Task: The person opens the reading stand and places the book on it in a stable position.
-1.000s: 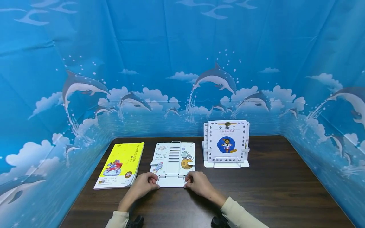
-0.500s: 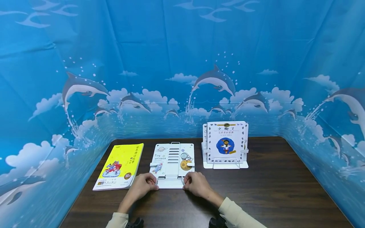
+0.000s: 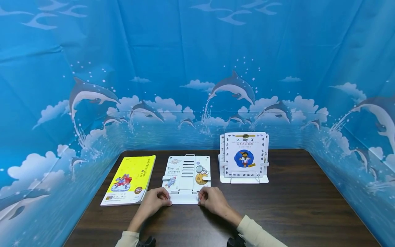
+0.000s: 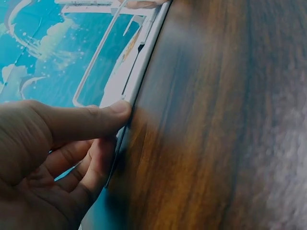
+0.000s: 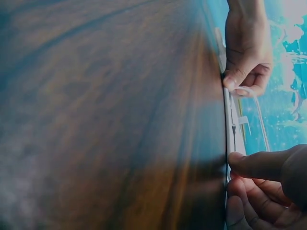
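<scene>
A white book stand [image 3: 186, 176] printed with a rocket, planet and astronaut lies before me in the head view. Its back panel bears a column of slots. At the front left corner my left hand [image 3: 154, 199] pinches the base edge. My right hand [image 3: 213, 199] pinches the matching right corner. In the left wrist view the thumb [image 4: 108, 115] presses on the base edge, with a wire page holder [image 4: 98, 52] standing up beyond it. The right wrist view shows my right thumb [image 5: 244, 162] and curled fingers at the same edge, with the left hand [image 5: 249, 52] farther along.
A yellow book [image 3: 129, 180] lies flat left of the stand, close to my left hand. Behind and to the right, a second white stand [image 3: 266, 179] props up a white picture book [image 3: 245, 154]. A blue dolphin-print curtain [image 3: 197, 85] surrounds the dark wooden table [image 3: 293, 202].
The head view shifts very slightly. Both hands keep their grip on the stand's front corners, and the stand and books stay in place.
</scene>
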A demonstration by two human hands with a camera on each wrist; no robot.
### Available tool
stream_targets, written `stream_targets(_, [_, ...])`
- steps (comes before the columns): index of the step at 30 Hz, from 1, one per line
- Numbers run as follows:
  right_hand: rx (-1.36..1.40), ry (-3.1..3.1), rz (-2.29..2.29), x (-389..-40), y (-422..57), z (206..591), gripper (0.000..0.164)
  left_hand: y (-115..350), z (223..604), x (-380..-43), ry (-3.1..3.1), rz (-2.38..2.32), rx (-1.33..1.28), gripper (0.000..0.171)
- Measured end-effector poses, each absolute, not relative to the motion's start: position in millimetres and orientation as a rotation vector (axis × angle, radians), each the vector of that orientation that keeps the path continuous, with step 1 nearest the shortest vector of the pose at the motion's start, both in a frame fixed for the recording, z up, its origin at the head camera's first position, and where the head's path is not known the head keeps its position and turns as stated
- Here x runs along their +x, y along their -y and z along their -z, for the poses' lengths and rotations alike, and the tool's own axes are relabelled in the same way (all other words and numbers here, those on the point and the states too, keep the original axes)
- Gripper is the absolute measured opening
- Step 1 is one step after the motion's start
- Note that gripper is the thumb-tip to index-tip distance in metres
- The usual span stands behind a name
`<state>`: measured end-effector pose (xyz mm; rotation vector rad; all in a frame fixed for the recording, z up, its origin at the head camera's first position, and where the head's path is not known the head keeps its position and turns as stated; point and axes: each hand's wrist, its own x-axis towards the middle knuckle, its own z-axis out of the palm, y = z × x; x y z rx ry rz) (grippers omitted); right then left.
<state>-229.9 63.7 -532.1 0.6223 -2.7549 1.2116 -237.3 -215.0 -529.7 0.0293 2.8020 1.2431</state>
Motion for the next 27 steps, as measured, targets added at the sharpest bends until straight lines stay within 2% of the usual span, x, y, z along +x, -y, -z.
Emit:
stream_targets(7, [0.667, 2.779, -1.311, -235, -73, 524, 0.013, 228, 518, -242, -2.690, -1.266, 0.141, 0.012])
stream_targets(12, [0.441, 2.724, -1.369, -252, -90, 514, 0.003, 232, 507, -251, -2.799, -1.277, 0.002, 0.008])
stream_targets(18, [0.223, 2.672, -1.427, -277, -96, 508, 0.006, 226, 501, -275, -2.951, -1.306, -0.144, 0.020])
stream_targets(27, [0.154, 2.758, -1.317, -297, -89, 519, 0.006, 213, 512, -302, -2.966, -1.265, -0.286, 0.031])
